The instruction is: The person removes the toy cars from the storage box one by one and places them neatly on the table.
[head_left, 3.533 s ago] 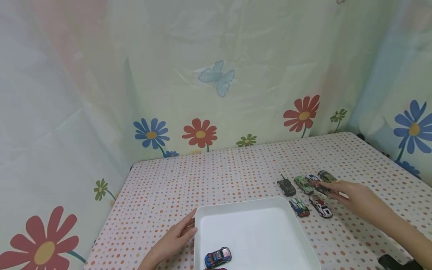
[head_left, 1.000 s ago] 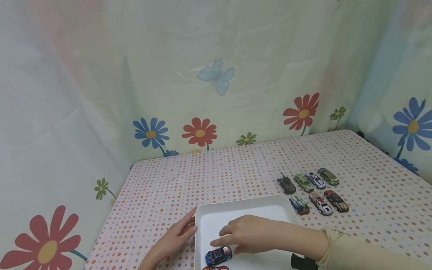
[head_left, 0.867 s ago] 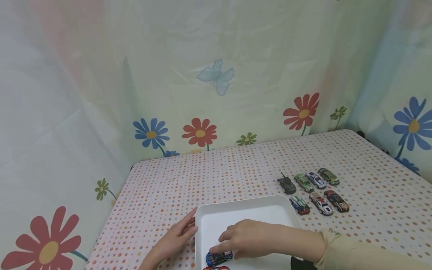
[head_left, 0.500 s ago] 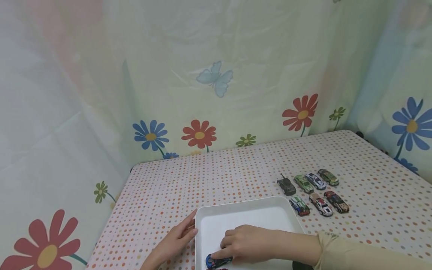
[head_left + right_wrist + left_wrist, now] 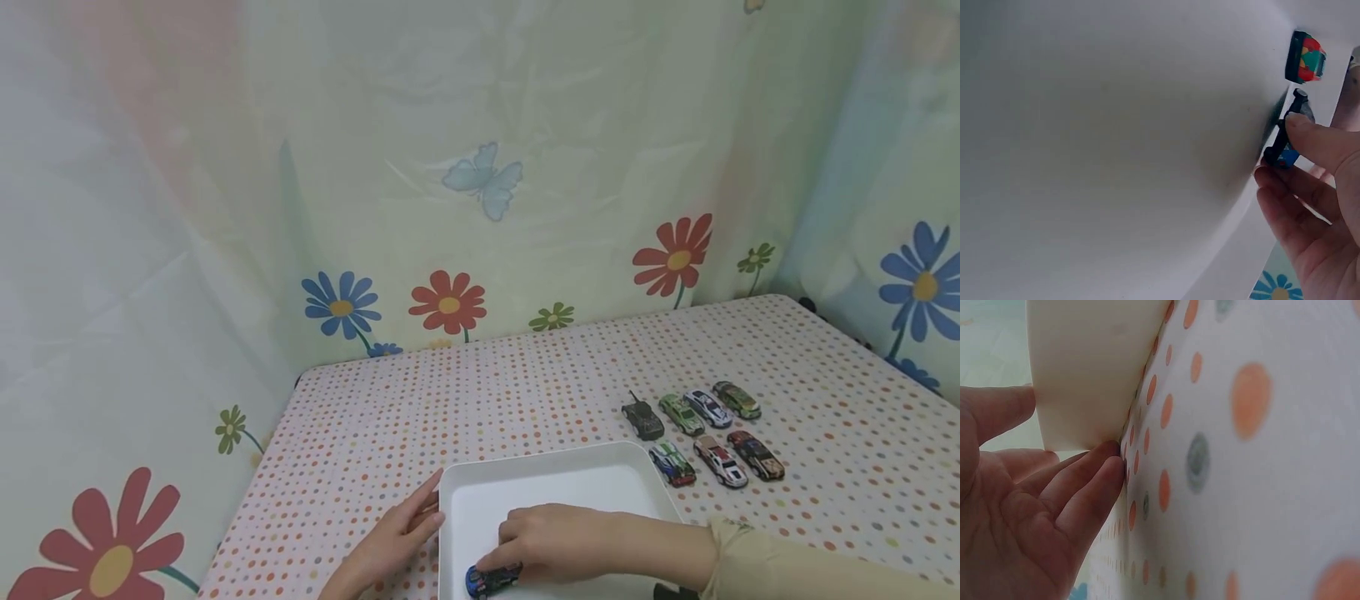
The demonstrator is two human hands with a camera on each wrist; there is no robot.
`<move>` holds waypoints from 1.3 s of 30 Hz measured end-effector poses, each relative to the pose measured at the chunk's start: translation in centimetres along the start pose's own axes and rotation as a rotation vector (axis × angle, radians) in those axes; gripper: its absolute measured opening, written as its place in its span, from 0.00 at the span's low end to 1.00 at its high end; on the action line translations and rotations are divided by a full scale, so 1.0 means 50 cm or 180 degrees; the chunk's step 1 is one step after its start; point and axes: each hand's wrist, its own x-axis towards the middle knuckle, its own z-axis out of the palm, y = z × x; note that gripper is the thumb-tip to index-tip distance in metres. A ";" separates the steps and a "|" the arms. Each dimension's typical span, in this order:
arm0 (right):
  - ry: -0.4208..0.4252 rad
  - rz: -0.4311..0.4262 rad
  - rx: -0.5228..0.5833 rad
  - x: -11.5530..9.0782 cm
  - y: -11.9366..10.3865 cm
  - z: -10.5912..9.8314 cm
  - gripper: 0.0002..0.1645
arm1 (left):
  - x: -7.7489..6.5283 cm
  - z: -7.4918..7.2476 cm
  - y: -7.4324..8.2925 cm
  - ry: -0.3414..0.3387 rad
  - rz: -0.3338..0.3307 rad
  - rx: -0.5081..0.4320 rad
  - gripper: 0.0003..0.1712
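Observation:
My right hand [image 5: 558, 537] reaches into the white tray [image 5: 592, 492]. It pinches a blue toy car [image 5: 483, 582] between thumb and fingers at the tray's near left. From the right wrist view, the thumb lies on the car's side, and a red, yellow and green toy car [image 5: 1308, 59] sits just beyond it. My left hand [image 5: 397, 537] rests against the tray's outer left side with its fingers extended. In the left wrist view, the thumb touches the upper edge of the tray wall [image 5: 1091, 375] and the other fingertips meet its lower edge.
Right of the tray, toy cars stand in two rows on the dotted tablecloth [image 5: 450, 400]. A dark toy tank [image 5: 642, 418] stands at the back row's left end, a red and black car [image 5: 756, 456] at the front row's right. A floral curtain [image 5: 585, 183] hangs behind.
My right hand has left the red and black car at the right, moved across into the tray and taken hold of the blue toy car. The left hand stays at the tray's side.

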 end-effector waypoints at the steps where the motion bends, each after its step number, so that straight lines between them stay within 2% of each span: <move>1: -0.0006 0.0057 0.0124 -0.001 0.001 -0.002 0.29 | 0.000 0.000 0.000 -0.0003 -0.0007 0.0001 0.36; 9: -0.0065 0.0763 0.1049 -0.007 0.012 -0.019 0.26 | 0.000 0.002 0.002 -0.0005 -0.0052 0.0062 0.37; 11: -0.0039 0.0854 0.1241 -0.010 0.013 -0.022 0.26 | 0.000 0.003 0.002 -0.0001 -0.0064 0.0071 0.37; 15: 0.0041 0.0870 0.1468 -0.016 0.017 -0.022 0.24 | -0.001 0.005 0.001 0.0007 -0.0080 0.0062 0.37; 24: 0.0109 0.0948 0.1750 -0.027 0.026 -0.027 0.23 | -0.002 0.005 0.001 -0.0016 0.0007 0.0015 0.36; 31: 0.0283 0.1023 0.1717 -0.050 0.034 -0.040 0.21 | 0.000 0.006 0.000 -0.0007 0.0008 -0.0011 0.36; 39: 0.0485 0.1449 0.1873 -0.083 0.037 -0.071 0.15 | -0.002 0.003 0.001 -0.0016 0.0065 -0.0029 0.36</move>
